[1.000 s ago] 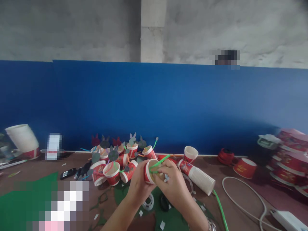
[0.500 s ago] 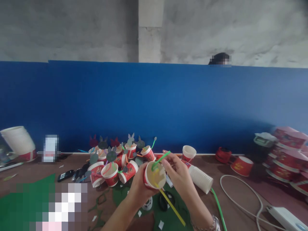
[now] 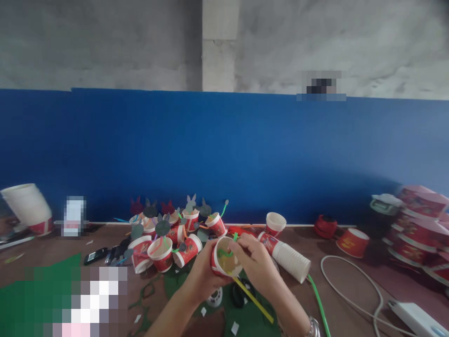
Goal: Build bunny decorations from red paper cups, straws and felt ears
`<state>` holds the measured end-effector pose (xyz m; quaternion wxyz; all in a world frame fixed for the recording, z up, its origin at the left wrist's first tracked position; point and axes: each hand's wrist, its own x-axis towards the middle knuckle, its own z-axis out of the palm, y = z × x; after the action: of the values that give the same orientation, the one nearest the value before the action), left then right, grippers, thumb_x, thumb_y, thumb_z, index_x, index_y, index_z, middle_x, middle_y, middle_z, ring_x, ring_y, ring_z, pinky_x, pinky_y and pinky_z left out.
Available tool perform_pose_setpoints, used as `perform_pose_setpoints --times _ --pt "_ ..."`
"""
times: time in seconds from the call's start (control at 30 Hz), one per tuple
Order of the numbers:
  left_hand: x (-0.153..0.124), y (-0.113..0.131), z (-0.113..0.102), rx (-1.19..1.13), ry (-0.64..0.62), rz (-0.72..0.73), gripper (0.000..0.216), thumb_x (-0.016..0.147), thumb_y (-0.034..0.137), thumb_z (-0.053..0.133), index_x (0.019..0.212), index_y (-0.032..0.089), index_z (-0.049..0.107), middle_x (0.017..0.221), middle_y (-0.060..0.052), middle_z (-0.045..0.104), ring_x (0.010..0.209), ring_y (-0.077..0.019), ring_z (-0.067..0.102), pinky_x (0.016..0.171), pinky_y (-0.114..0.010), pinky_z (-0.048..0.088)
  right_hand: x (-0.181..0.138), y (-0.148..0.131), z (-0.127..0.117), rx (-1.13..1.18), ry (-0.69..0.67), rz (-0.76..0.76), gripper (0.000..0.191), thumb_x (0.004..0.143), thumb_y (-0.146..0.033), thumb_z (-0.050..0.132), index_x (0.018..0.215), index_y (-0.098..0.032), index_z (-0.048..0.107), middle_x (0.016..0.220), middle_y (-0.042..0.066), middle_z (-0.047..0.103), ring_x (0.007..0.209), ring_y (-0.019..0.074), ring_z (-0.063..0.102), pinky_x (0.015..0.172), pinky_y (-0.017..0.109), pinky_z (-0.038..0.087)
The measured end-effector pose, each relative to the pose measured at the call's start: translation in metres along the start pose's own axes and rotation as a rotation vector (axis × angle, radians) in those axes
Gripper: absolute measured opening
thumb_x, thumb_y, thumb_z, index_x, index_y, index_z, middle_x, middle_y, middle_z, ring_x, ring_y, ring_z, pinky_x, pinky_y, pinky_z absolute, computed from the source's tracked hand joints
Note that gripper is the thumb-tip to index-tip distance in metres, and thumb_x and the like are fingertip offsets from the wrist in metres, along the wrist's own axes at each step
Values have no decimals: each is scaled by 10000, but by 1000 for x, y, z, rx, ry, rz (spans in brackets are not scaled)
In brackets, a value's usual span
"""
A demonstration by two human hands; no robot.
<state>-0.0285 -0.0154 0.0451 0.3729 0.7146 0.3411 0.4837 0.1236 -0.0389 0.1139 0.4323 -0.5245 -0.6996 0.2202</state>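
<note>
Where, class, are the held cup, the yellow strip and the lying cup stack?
Held cup (image 3: 220, 263), head view: inner wall.
Yellow strip (image 3: 254, 300), head view: its middle.
Lying cup stack (image 3: 290, 262), head view: white rims.

Forearms (image 3: 174, 312) angled inward; left fingers (image 3: 222, 280) curled, right fingers (image 3: 248, 243) bent.

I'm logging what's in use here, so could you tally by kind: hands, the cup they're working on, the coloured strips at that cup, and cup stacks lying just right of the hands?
Hands: 2, left hand and right hand
Cup: 1
Strips: 2, green strip and yellow strip
Lying cup stack: 1
Total: 6
</note>
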Motion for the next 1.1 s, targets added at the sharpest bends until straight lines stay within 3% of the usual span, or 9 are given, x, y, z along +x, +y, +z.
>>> perform_pose_setpoints --times 0.13,0.27,0.4,0.57,0.77,0.9,1.0,1.1 --pt "-1 -2 -5 151 -10 41 693 583 184 793 1168 201 423 1118 -83 577 989 -245 576 852 -365 462 -2 2 -1 -285 -37 -36 383 853 -347 517 513 -169 521 654 7 504 714 168 482 659 289 327" --pt "-2 -9 -5 313 -33 135 730 588 190 792 1196 190 388 1170 -131 549 1061 -288 550 896 -425 449 -7 3 0 -557 -69 -42 245 874 -252 467 719 -216 654 792 49 572 843 223 486 730 344 303" --pt "-3 -15 -3 408 -60 254 797 576 170 805 1224 197 341 1202 -154 522 1107 -304 530 921 -449 443 -9 2 3 -695 -89 -65 206 833 -169 478 850 -238 671 870 74 561 875 241 466 728 349 304" --pt "-3 -17 -1 483 -29 339 857 577 161 806 1257 211 287 1191 -151 518 1099 -311 536 911 -458 450 -8 -1 5 -670 -60 -64 193 809 -136 496 797 -224 668 873 70 540 871 231 455 722 330 322" --pt "-5 -15 1 520 -48 404 767 640 178 755 1258 204 302 1156 -148 532 1075 -304 538 905 -456 446 -8 -4 11 -637 -10 -53 210 793 -104 488 665 -190 631 850 75 536 863 229 462 716 332 334" --pt "-3 -13 -2 478 -26 306 702 621 161 755 1209 195 374 1114 -124 554 1024 -285 555 864 -420 459 -6 -7 8 -546 13 -71 173 780 -125 510 648 -183 606 842 66 523 848 221 462 728 331 351" --pt "-1 -10 -5 421 -20 192 620 616 172 755 1147 196 435 1069 -93 567 979 -262 569 831 -385 468 -4 -7 2 -426 -43 -111 94 775 -178 549 737 -196 633 855 54 524 849 214 468 751 328 370" --pt "-1 -6 -6 359 -44 156 630 610 186 760 1153 196 440 1079 -91 567 993 -263 560 846 -383 457 -2 -4 0 -387 -44 -120 158 766 -129 523 771 -201 663 856 56 539 840 210 474 757 329 376"
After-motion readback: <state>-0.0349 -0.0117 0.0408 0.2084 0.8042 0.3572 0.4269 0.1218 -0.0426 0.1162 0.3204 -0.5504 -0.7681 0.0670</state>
